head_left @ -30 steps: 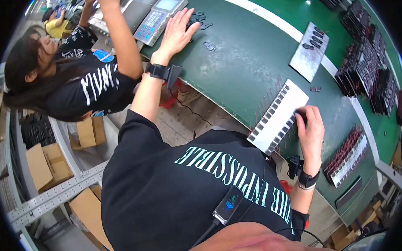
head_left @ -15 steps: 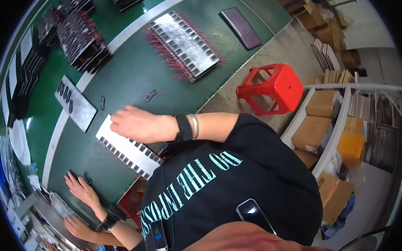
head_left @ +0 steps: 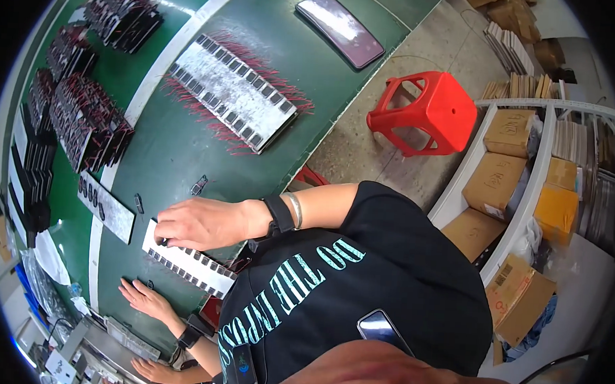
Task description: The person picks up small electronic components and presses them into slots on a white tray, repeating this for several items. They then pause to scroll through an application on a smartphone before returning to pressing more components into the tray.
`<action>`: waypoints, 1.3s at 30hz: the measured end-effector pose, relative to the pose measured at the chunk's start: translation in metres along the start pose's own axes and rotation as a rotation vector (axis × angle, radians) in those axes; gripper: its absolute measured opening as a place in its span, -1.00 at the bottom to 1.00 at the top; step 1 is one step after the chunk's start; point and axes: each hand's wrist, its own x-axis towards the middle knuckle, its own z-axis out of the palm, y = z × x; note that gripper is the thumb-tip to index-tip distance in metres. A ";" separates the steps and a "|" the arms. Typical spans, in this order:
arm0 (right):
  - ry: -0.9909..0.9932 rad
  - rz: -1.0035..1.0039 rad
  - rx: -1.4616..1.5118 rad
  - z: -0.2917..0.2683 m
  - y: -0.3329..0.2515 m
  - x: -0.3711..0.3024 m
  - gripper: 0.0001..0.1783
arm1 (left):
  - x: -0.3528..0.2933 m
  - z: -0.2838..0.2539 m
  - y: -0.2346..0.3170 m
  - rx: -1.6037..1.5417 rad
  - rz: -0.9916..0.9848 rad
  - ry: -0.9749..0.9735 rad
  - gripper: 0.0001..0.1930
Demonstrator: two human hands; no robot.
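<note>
My right hand (head_left: 200,223), with a dark wristband and a bangle at the wrist, reaches over a white strip board (head_left: 204,272) lined with small dark rectangular parts. Its fingers are bent together at the board's far end, closed on a small black part (head_left: 163,241) that is mostly hidden. My left hand (head_left: 145,300) lies near the table with fingers stretched out and holds nothing. Just beside its fingers is a small black part (head_left: 150,285). Two more small parts, one black (head_left: 139,203) and one with thin wires (head_left: 199,185), lie beyond my right hand.
A grey plate (head_left: 117,218) bears several black pieces. Farther off lie a wired board stack (head_left: 233,93), a phone (head_left: 342,30) and piles of wired boards (head_left: 91,124). A red stool (head_left: 434,115) and boxes (head_left: 494,181) stand right. Another person's hand (head_left: 152,370) shows at lower left.
The view has shifted. My right hand's fingers, flatter on the board's end before, are now bent around a small black part. My left hand stays stretched out near the other part.
</note>
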 end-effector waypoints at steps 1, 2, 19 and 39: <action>0.020 0.000 0.058 -0.007 0.001 -0.002 -0.81 | -0.001 -0.002 0.004 0.071 0.010 0.009 -0.48; 0.031 0.005 0.063 -0.010 0.003 -0.005 -0.81 | -0.003 -0.004 0.009 0.142 0.020 0.019 -0.50; 0.113 -0.096 0.129 -0.012 0.008 -0.019 -0.77 | -0.002 -0.022 0.022 0.231 0.234 0.128 -0.71; 0.134 -0.055 0.140 -0.011 0.007 -0.020 -0.80 | 0.011 -0.049 0.038 0.388 0.185 -0.118 -0.71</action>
